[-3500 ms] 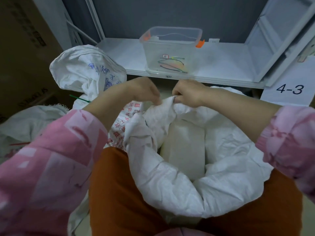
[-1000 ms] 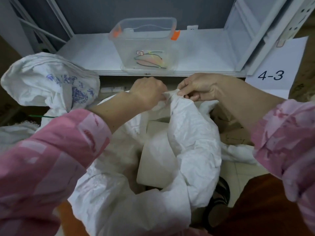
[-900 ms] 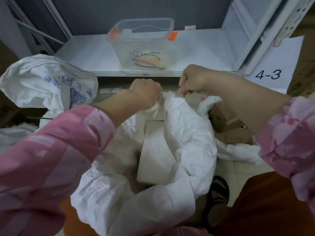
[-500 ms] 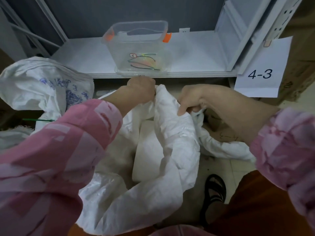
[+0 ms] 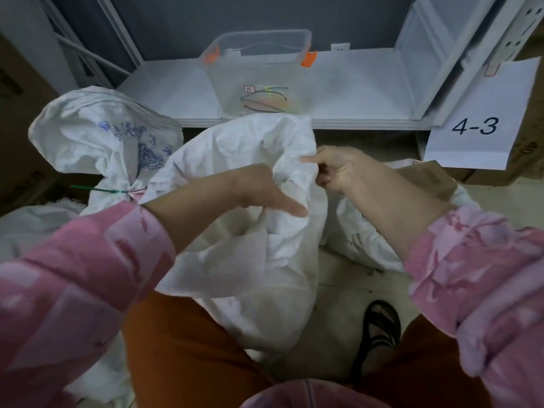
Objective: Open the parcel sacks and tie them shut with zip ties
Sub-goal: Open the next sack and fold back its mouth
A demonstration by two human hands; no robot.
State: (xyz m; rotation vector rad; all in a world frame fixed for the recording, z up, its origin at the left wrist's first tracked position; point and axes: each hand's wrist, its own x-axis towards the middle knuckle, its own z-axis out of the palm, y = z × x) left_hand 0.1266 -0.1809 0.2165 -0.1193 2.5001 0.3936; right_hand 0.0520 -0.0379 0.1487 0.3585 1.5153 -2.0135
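We grip the sack (image 5: 235,260) mouth between our knees — left hand (image 5: 259,191) bunching it, right hand (image 5: 332,167) pinching the edge. The zip ties (image 5: 265,100) lie in the box (image 5: 259,72) on the shelf; reaching for one could let the gathers spring open.

tied sack (image 5: 106,142) left of open sack (image 5: 250,160)

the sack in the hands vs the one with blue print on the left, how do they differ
The held sack is plain white, its mouth gathered by both hands with no tie on it; the blue-printed sack already has a green zip tie cinching its neck and nobody touching it. Both are crumpled white woven sacks.
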